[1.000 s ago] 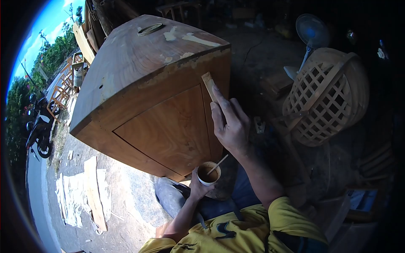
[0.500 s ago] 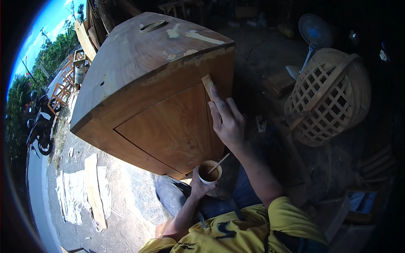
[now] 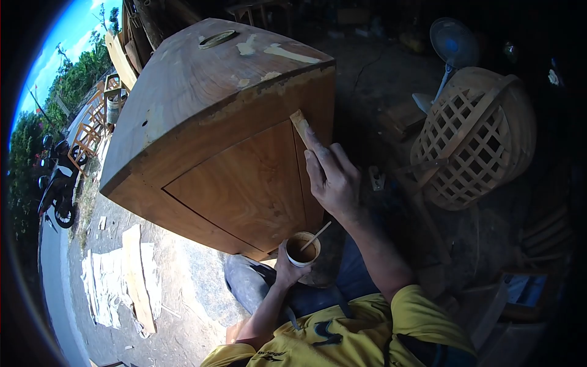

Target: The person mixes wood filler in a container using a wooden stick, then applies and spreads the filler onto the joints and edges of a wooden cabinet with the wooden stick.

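A wooden cabinet (image 3: 238,189) stands tilted in my view, its panelled face towards me. My right hand (image 3: 336,183) grips a flat, pale tan strip (image 3: 299,125); whether it is a brush or a spatula I cannot tell. The strip's tip touches the frame near the upper right corner of the inset panel. Low in front of the cabinet, my left hand (image 3: 289,270) is wrapped round a small white cup (image 3: 296,262). Brown liquid or paste fills part of the cup, and a thin stick (image 3: 320,232) leans out of it.
A round lid-like ring (image 3: 217,39) lies on the cabinet's top, among pale filler patches. To the right are a woven lattice basket (image 3: 468,137) and a standing fan (image 3: 454,43). White cloth (image 3: 104,284) and a board (image 3: 138,275) lie on the ground at left, with a motorcycle (image 3: 59,186) beyond.
The view has shifted slightly. My right hand and the strip are slightly lower on the cabinet frame. My left hand still holds the cup in the same place.
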The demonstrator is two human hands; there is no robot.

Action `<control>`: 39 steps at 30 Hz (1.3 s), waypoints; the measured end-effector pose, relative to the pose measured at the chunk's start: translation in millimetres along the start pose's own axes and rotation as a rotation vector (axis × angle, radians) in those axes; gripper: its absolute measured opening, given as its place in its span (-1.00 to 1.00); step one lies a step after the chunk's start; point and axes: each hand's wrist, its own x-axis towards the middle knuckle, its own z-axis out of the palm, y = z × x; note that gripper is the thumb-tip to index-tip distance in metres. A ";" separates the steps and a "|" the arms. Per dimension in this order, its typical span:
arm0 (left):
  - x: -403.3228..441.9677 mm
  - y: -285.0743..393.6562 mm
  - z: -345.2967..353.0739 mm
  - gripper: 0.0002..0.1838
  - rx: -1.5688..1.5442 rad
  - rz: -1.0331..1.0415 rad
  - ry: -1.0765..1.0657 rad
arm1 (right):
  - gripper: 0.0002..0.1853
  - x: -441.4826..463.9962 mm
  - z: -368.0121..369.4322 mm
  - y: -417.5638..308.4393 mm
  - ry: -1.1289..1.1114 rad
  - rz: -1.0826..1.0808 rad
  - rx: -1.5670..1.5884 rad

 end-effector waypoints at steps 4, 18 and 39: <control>3.8 14.6 -7.1 0.31 0.040 -0.035 -0.051 | -0.45 12.5 3.2 -4.0 0.027 0.012 0.072; -0.6 7.3 -3.7 0.29 0.000 -0.002 -0.036 | -0.45 21.8 -5.5 -22.2 -0.001 0.080 0.053; 0.8 1.8 -1.0 0.32 0.026 -0.039 -0.055 | -0.45 32.8 -7.8 -33.7 -0.027 0.088 0.049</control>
